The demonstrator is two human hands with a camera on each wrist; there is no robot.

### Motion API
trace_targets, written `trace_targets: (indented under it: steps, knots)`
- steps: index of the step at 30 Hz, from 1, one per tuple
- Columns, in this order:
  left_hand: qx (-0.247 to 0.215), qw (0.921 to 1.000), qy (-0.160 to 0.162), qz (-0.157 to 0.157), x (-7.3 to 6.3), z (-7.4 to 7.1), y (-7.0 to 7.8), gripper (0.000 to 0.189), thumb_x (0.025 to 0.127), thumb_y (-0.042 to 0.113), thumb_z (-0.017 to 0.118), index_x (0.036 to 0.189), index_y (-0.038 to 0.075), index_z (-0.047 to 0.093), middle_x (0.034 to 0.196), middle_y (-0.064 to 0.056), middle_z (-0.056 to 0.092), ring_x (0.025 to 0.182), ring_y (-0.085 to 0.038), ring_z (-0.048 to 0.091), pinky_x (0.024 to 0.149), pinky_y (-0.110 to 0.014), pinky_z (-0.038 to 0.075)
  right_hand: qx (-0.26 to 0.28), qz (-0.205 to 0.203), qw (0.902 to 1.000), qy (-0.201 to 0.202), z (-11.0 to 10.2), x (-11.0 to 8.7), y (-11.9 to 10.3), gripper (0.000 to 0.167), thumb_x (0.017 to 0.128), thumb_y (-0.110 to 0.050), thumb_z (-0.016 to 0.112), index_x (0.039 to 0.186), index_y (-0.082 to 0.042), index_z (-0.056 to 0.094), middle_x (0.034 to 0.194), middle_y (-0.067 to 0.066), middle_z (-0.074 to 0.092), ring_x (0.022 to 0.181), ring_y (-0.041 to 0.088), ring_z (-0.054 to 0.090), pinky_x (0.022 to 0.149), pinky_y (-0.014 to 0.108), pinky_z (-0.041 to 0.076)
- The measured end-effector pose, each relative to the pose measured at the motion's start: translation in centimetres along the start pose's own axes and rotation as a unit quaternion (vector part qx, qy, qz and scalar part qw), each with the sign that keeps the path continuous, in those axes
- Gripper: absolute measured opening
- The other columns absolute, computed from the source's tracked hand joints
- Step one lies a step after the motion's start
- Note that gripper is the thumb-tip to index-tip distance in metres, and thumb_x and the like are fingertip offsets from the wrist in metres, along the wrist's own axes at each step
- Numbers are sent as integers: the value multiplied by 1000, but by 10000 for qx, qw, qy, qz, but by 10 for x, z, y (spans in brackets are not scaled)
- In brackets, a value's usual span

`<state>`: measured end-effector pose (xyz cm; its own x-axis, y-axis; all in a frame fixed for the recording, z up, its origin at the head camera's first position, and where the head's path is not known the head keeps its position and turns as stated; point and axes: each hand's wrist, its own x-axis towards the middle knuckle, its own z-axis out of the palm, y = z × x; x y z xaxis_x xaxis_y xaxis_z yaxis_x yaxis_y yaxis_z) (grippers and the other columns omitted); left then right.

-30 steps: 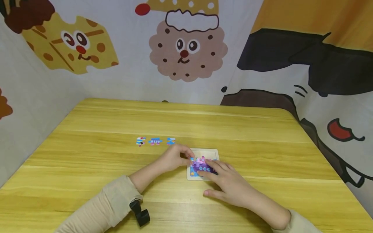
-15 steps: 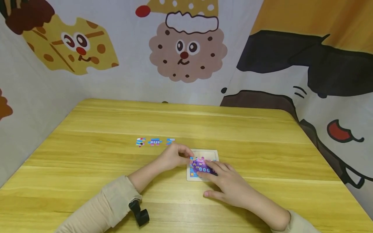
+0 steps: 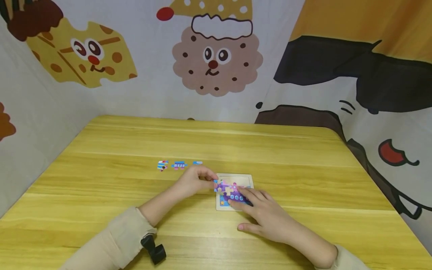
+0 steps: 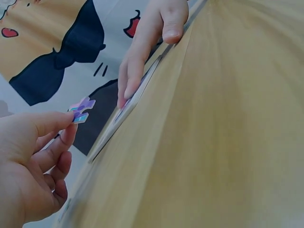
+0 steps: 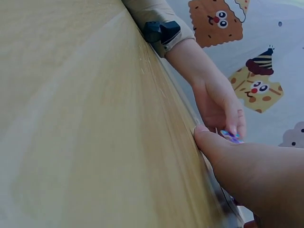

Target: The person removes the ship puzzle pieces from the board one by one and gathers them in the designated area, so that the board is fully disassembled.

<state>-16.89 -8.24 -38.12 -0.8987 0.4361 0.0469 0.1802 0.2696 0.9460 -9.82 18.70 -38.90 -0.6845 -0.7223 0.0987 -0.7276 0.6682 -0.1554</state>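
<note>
My left hand pinches a purple, pink and blue jigsaw piece between thumb and index finger. The piece is raised over the left side of a small pale puzzle tray. Joined purple and blue pieces fill the near part of the tray, and its far part shows bare backing. A gap appears in the picture beside the held piece. My right hand rests with extended fingers on the right part of the picture, hiding some of it, its thumb out over the table.
Beyond the left hand, loose jigsaw pieces lie in a row: a striped one, a blue and purple one and a blue one partly behind the hand. The wooden table meets a cartoon-printed cloth at the back.
The left hand has drawn slightly left and up with the piece, which has come out of the picture and uncovered a gap. The right hand has stayed almost still.
</note>
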Motion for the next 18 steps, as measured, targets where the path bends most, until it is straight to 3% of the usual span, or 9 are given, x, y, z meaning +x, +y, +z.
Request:
trace_targets:
  steps: [18]
  knots:
    - [64, 9988, 399, -280, -30, -34, -11, 15, 82, 14, 75, 96, 8, 73, 87, -4, 63, 77, -22, 51, 61, -28, 42, 107, -79, 9998, 119, 4, -3, 1, 61, 93, -57, 48, 147, -32, 38, 156, 9, 23, 138, 33, 25, 105, 58, 23]
